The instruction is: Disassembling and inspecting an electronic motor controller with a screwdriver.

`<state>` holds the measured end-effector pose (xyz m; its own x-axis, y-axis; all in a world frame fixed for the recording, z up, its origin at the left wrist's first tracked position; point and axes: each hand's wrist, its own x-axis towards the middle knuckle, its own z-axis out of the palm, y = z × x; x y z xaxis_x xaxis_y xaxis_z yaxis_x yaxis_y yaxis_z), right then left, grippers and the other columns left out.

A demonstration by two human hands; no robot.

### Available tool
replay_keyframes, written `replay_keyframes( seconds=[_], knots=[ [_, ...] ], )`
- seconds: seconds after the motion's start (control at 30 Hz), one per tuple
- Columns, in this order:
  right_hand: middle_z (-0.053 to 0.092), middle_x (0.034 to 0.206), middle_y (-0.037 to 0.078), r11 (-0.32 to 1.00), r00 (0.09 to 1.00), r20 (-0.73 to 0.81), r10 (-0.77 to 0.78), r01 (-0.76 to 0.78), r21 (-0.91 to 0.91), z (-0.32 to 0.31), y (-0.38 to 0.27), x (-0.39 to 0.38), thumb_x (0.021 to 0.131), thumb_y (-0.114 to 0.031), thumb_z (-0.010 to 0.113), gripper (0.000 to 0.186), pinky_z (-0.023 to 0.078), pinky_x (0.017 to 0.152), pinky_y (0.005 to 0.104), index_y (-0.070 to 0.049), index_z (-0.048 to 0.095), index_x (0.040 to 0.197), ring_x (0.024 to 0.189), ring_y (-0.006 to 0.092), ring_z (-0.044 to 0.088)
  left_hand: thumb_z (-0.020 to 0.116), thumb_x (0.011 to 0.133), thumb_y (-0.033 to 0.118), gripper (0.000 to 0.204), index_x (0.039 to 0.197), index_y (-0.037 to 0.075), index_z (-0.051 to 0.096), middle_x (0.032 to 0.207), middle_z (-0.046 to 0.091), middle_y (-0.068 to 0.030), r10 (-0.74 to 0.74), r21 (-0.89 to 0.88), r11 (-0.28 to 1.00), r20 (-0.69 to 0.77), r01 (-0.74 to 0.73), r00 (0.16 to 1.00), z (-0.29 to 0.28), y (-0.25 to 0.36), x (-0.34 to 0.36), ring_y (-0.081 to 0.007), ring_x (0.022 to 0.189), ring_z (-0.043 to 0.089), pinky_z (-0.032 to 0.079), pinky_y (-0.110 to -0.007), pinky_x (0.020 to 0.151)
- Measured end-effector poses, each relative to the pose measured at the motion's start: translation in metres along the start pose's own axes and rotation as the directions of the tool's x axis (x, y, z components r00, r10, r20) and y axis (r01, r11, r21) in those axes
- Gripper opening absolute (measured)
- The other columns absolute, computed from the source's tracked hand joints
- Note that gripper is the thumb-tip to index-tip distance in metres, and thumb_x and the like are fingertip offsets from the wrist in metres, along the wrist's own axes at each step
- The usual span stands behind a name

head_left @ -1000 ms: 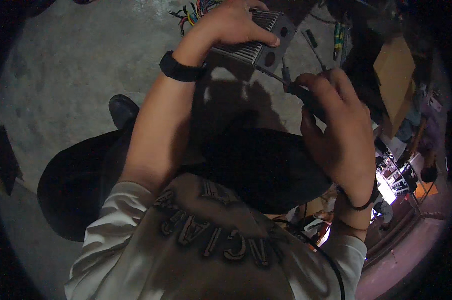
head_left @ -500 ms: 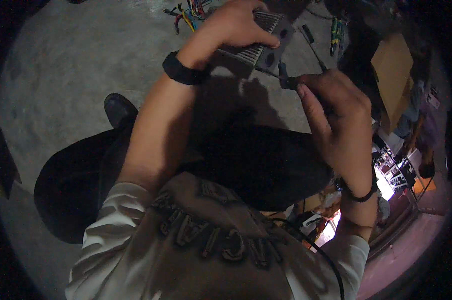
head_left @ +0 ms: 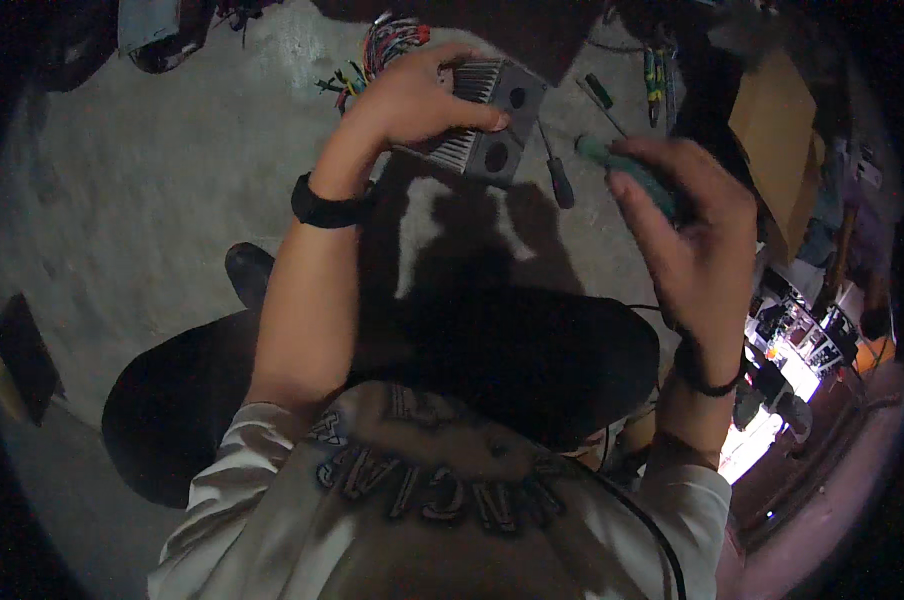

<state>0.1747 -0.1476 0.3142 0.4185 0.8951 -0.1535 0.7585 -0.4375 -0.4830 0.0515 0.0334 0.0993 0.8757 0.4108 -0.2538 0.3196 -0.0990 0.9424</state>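
My left hand (head_left: 412,103) grips a finned grey metal box (head_left: 490,115), its thumb across the end plate with dark round openings. Coloured wires (head_left: 394,42) bunch at the far side of the box. In my right hand (head_left: 694,215) is what looks like a green-handled screwdriver (head_left: 627,168), between thumb and fingers; motion blurs it, and its shaft cannot be made out. On the floor between the box and my right hand lies a dark-handled screwdriver (head_left: 560,185), its shaft pointing away from me.
Beyond my right hand are another screwdriver (head_left: 599,92) and yellow-green handled pliers (head_left: 655,85). A cardboard piece (head_left: 772,140) stands at the right, with clutter below it. My bent legs (head_left: 492,340) lie close under my arms. A dark flat object (head_left: 24,355) is at far left.
My right hand has moved away from the box, and the green handle now shows in it. The dark-handled screwdriver now lies apart from my fingers. The box shows more of its end plate.
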Motion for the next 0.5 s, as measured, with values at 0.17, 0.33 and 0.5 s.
replay_keyframes(
  seconds=[0.17,0.33,0.5],
  knots=[
    [0.075,0.1,0.018,0.999,0.986,-0.166,-0.026,0.029,0.019,0.013,0.025,0.016,0.086,-0.013,0.078,0.022,0.055,0.085,0.0354,-0.001,0.076,0.104,0.095,0.0315,0.074,0.095,0.067,0.042,0.085,0.139,0.008,0.064,0.122,0.07,-0.011,-0.054,-0.052,0.997,0.029,0.056,0.998,-0.003,0.003,-0.003,-0.0218,0.113,0.064,0.049,-0.034,0.102],
    [0.076,0.102,0.017,0.999,0.983,-0.181,-0.012,0.02,0.046,0.01,0.033,0.02,0.087,-0.014,0.078,0.023,0.054,0.086,0.0356,-0.001,0.076,0.106,0.096,0.0296,0.073,0.095,0.068,0.041,0.084,0.139,0.008,0.064,0.127,0.068,-0.0102,-0.141,-0.095,0.985,0.039,0.144,0.989,-0.009,0.014,-0.007,-0.0201,0.117,0.061,0.046,-0.033,0.104],
    [0.076,0.103,0.017,0.996,0.981,-0.187,-0.052,0.064,0.059,0.016,0.037,0.022,0.088,-0.016,0.077,0.024,0.055,0.085,0.0367,-0.001,0.076,0.107,0.097,0.031,0.073,0.095,0.069,0.04,0.084,0.14,0.008,0.063,0.127,0.067,-0.0093,-0.1,-0.093,0.99,0.032,0.103,0.994,-0.007,-0.004,-0.005,-0.0193,0.117,0.06,0.045,-0.032,0.105]
  ],
)
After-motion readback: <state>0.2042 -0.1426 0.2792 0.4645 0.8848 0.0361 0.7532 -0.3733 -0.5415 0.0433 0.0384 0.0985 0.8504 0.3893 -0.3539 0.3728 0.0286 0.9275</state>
